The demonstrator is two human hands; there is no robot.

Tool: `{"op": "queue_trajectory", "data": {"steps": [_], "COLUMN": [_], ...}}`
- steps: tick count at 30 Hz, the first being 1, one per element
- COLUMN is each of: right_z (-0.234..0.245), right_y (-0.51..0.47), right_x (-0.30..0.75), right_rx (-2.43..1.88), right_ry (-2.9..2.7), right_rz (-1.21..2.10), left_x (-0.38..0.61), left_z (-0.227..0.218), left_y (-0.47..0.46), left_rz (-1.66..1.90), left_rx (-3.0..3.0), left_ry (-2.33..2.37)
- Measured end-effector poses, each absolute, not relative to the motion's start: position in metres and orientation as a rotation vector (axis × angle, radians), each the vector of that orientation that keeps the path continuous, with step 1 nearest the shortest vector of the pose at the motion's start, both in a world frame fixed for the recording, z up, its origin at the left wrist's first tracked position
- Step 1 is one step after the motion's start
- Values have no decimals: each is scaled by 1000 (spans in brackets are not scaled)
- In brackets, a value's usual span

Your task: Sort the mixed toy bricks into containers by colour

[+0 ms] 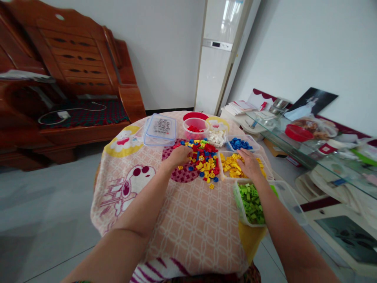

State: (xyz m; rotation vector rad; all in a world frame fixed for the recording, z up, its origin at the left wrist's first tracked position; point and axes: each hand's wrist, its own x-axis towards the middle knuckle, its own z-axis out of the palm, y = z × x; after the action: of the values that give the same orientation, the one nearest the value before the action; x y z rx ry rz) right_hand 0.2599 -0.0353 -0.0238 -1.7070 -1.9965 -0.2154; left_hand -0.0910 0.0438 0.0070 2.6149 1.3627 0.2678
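A pile of small red, yellow and blue bricks [204,159] lies on the cloth-covered round table [188,224]. My left hand [179,155] rests at the pile's left edge, fingers curled down onto the bricks; what it grips is hidden. My right hand [249,164] lies over the clear tub of yellow bricks [228,165], fingers bent down into it. A tub of green bricks [250,202] stands near my right forearm. Behind are a tub of blue bricks [240,143], a heap of white bricks [216,137] and a round tub with red bricks [194,127].
A stack of clear lids [160,129] lies at the table's back left. A wooden bench [67,90] stands to the left, a tall white air-conditioner unit [219,59] behind, and a cluttered glass shelf [312,145] to the right.
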Motion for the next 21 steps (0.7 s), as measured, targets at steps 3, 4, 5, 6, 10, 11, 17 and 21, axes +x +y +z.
{"op": "queue_trajectory", "data": {"steps": [3,4,5,6,10,11,17,21], "right_z": [-24,-24,-24,-24,-24,-25,-26,-25], "right_y": [-35,-35,-36,-36,-35,-35,-34,-34], "right_x": [260,260,260,260,261,261,261,260], "right_rx": [-1699,-1697,-1696,-1696,-1699,-1698,-1682,-1688], "right_ry": [-1996,-1997,-1999,-2000,-1999,-1997,-1993,-1983], "right_rz": [-219,-217,-214,-212,-198,-195,-193,-214], "left_x": [-94,-95,-96,-96,-89,-84,-30,3], "left_z": [9,10,11,12,14,13,-2,-15], "left_y": [46,46,46,46,41,39,15,-6], "left_rz": [354,382,409,438,612,672,907,943], "left_rx": [2508,2471,2436,2399,2258,2228,2094,1994], "left_ry": [1276,1247,1217,1188,1089,1076,873,547]}}
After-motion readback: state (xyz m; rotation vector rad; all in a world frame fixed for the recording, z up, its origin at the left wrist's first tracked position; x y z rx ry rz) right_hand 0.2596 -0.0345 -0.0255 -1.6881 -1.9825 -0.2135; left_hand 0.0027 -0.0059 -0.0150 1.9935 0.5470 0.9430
